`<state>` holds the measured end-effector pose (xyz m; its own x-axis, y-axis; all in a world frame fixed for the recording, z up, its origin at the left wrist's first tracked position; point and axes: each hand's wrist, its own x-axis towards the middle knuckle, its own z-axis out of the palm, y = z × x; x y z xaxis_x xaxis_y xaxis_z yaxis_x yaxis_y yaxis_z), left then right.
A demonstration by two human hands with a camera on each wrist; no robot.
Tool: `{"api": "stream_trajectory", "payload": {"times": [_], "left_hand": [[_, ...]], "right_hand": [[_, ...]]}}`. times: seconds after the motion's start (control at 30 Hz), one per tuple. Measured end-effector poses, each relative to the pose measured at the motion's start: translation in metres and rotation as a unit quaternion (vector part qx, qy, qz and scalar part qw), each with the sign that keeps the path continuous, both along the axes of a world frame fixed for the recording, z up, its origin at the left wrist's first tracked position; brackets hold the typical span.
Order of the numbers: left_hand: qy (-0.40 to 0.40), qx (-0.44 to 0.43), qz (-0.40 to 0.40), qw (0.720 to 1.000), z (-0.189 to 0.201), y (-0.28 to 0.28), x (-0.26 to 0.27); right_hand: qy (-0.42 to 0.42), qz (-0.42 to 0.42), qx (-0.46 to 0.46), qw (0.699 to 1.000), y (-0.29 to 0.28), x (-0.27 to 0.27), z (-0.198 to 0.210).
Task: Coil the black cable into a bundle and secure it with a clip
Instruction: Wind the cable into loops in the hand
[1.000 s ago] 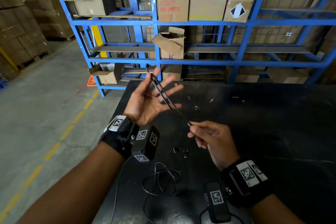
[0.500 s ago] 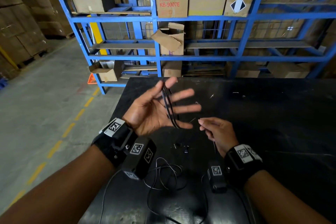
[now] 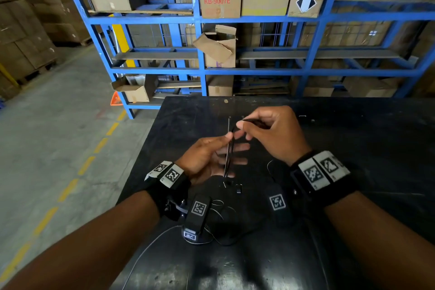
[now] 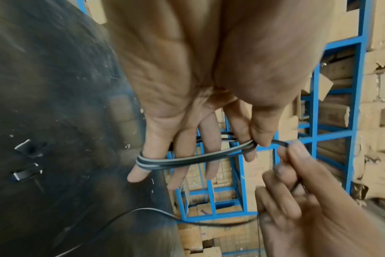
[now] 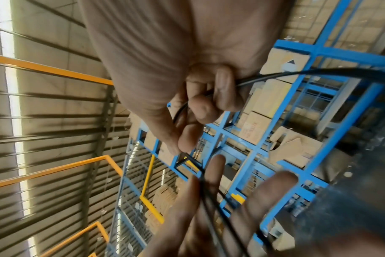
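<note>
Right hand has swung from below the left hand to above it since half a second ago, pinching the cable and laying another turn; coiling goes on. Left fingers are spread, thumb pinning several thin glossy flat loops, centre frame. Slack trails on the matte black bench; small clips lie untouched.

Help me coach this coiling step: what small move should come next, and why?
Probably carry the right hand round the left hand for another turn. The black cable already loops over the spread left fingers with the thumb pinning it, the right hand pinches the feed, and slack lies on the table.
</note>
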<state>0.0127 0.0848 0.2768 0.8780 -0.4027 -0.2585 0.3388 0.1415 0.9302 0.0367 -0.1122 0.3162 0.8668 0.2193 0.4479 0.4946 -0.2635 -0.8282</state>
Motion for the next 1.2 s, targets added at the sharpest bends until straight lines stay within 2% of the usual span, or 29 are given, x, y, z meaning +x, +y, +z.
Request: {"api": "stream_trajectory", "payload": {"times": [0.1,0.2,0.3,0.37,0.43,0.53,0.7,0.83,0.97,1.1,1.2], "left_hand": [[-0.018,-0.071,0.048,0.996,0.003,0.004,0.007],[-0.034,-0.154,0.096,0.983,0.012,0.008,0.017],[-0.054,-0.229,0.120,0.965,0.024,0.018,0.029],[-0.078,-0.276,0.120,0.950,0.035,0.025,0.034],[-0.107,-0.312,0.104,0.938,0.047,0.033,0.036],[-0.138,-0.342,0.051,0.928,0.060,0.038,0.034],[-0.129,-0.358,-0.060,0.923,0.064,0.035,0.017],[-0.101,-0.304,-0.120,0.940,0.062,0.031,-0.001],[-0.097,-0.176,-0.151,0.968,0.049,0.027,-0.015],[-0.089,-0.046,-0.106,0.989,0.042,0.023,-0.020],[-0.084,0.025,-0.072,0.994,0.037,0.019,-0.016]], "right_hand": [[-0.011,0.014,0.037,0.999,0.008,-0.023,-0.004],[0.016,0.027,0.097,0.995,0.015,-0.041,-0.020],[0.078,0.033,0.165,0.983,0.019,-0.047,-0.041],[0.141,0.030,0.228,0.963,0.018,-0.047,-0.055],[0.200,0.031,0.281,0.938,0.014,-0.046,-0.067],[0.255,0.026,0.298,0.919,0.005,-0.042,-0.082],[0.289,0.001,0.250,0.924,-0.005,-0.025,-0.092],[0.309,-0.055,0.174,0.933,-0.009,-0.003,-0.087],[0.267,-0.095,0.152,0.947,-0.013,0.021,-0.049],[0.163,-0.070,0.064,0.982,-0.008,0.028,0.005],[0.116,-0.039,-0.008,0.992,0.005,0.023,0.030]]}}
